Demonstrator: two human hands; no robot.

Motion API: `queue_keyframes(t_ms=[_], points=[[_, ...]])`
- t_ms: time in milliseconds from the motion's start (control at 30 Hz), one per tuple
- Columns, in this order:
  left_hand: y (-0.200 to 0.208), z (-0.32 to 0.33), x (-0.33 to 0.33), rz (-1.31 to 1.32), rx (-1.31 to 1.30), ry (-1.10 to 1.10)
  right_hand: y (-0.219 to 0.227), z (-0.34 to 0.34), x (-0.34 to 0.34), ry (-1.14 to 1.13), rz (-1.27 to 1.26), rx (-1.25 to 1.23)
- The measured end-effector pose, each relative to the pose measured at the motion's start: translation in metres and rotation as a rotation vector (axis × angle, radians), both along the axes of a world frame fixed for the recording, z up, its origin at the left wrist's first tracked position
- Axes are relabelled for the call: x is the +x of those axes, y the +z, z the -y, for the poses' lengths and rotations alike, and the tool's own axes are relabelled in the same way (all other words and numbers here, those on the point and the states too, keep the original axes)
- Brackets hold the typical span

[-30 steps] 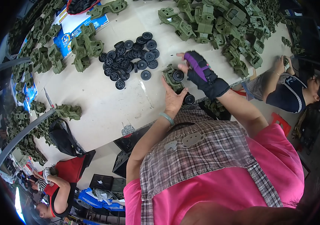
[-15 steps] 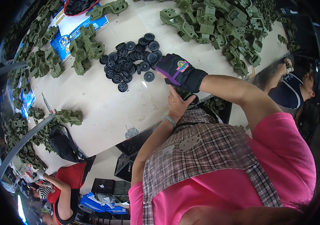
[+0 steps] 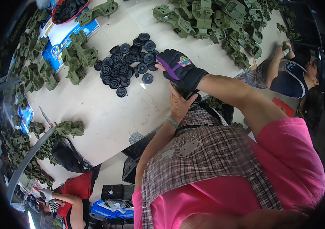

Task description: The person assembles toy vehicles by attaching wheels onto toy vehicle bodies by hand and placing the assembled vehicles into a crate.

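Observation:
My right hand [image 3: 181, 69], in a black and purple glove with bare fingertips, bends over the dark green toy vehicle body [image 3: 187, 94] at the table's near edge. Beneath it, my bare left hand [image 3: 179, 104], with a pale bangle at the wrist, grips the same body from the near side. A black wheel [image 3: 198, 98] shows beside that body. Most of the vehicle body is hidden by the glove, and the right fingers are largely covered. Just left of the glove lies a pile of black toy wheels [image 3: 122, 68], with one loose wheel [image 3: 147, 78] close to my hands.
Olive-green vehicle bodies are heaped at the far right [image 3: 223, 19] and stand at the left [image 3: 78, 57] on blue printed card. A red-rimmed basket [image 3: 64, 22] holds black parts. A black bag [image 3: 68, 154] hangs at the left edge. Co-workers sit right [image 3: 290, 78] and lower left.
My hands stay together on the vehicle body, with the glove shifted slightly. The whole view has moved a little, and the co-worker at the right shows more fully.

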State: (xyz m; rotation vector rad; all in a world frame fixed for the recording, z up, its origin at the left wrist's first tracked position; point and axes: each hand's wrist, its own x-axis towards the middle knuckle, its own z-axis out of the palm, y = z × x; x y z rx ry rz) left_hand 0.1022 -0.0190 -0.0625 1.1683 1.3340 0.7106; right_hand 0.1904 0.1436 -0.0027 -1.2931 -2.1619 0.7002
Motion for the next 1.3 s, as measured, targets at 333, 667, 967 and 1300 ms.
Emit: queue_keyframes(t_ms=[333, 667, 967, 1300], points=[[0.065, -0.021, -0.01, -0.32, 0.076, -0.169, 0.008, 0.093, 0.098, -0.566, -0.801, -0.828], [0.09, -0.034, 0.014, 0.329, -0.186, -0.567, 0.013, 0.224, 0.153, -0.649, -0.8, -1.041], [0.063, -0.025, 0.001, 0.187, -0.178, -0.616, -0.014, 0.429, 0.201, -1.293, -1.817, -1.086], [0.058, -0.022, -0.007, 0.08, -0.205, -0.694, -0.103, 0.52, 0.242, -1.632, -0.878, -1.015]])
